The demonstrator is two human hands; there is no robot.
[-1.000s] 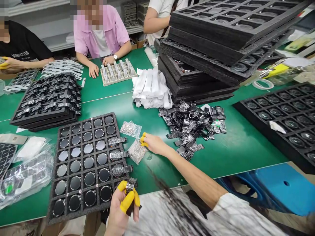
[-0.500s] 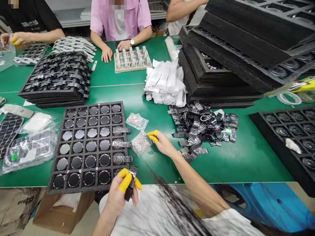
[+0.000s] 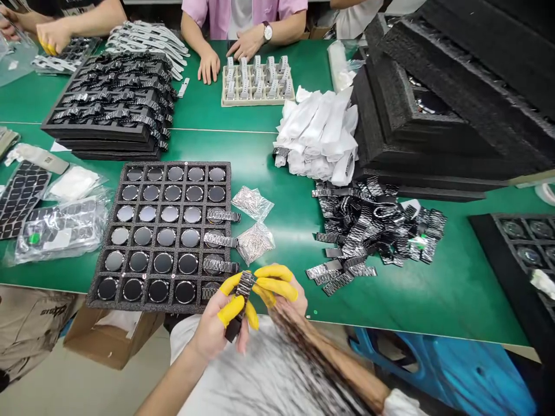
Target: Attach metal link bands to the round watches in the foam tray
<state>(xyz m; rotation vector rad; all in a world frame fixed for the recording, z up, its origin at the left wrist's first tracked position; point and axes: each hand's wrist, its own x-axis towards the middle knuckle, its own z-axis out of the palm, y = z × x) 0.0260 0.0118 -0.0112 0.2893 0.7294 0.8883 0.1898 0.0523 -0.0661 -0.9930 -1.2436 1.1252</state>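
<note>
My left hand [image 3: 217,318], with yellow finger cots, grips a black metal-link watch strap [image 3: 243,294] above the table's front edge. At the strap's upper end, the cot-covered fingers of my right hand [image 3: 280,289] are pinched together; anything between them is too small to make out. Just beyond my hands lie a clear bag of small silver pins [image 3: 255,242] and a second bag of pins [image 3: 251,202]. On the left, a black foam tray [image 3: 158,251] holds round dark watch faces, and several in its right column have black straps laid over them.
A loose pile of black metal straps [image 3: 373,225] lies to the right, with white-wrapped straps [image 3: 318,136] behind it. Tall black foam trays [image 3: 425,133] lean at the back right. Stacked strap-filled trays [image 3: 113,98] stand back left. Across the table, a person's hands rest near a beige tray [image 3: 258,103].
My right hand has come back from the lower pin bag to the end of the strap in my left hand. The camera view has tilted down and shifted.
</note>
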